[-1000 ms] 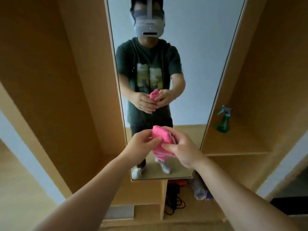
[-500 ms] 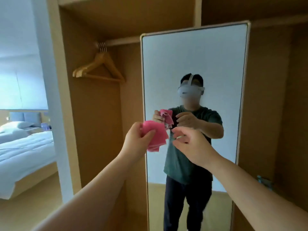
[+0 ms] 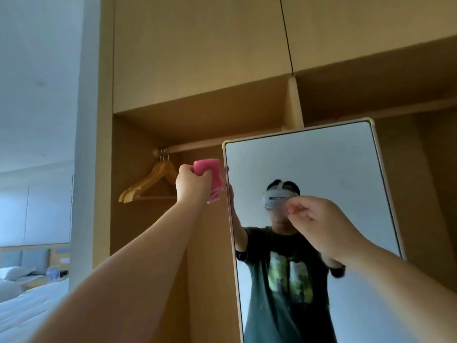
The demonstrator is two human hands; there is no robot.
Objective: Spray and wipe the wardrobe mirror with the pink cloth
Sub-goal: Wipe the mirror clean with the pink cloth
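The pink cloth [image 3: 213, 177] is held bunched in the left grip [image 3: 194, 185], whose fingers are closed round it, just beside the top left corner of the mirror [image 3: 333, 164] and outside its left edge; whether cloth and frame are touching cannot be told. The right grip [image 3: 319, 224] is held up before the middle of the glass, its fingers curled in on nothing. No spray bottle is seen and no wetness can be made out on the glass, so a dry wipe may be begun and smears left. Because the cloth is wadded rather than spread flat, only a narrow strip would likely be covered at each pass, and the corner could be missed. A hard push near the mirror's top edge might shift or flex it. The wooden hangers [image 3: 146, 186], hung just beyond the left edge, could be knocked by the outstretched arm.
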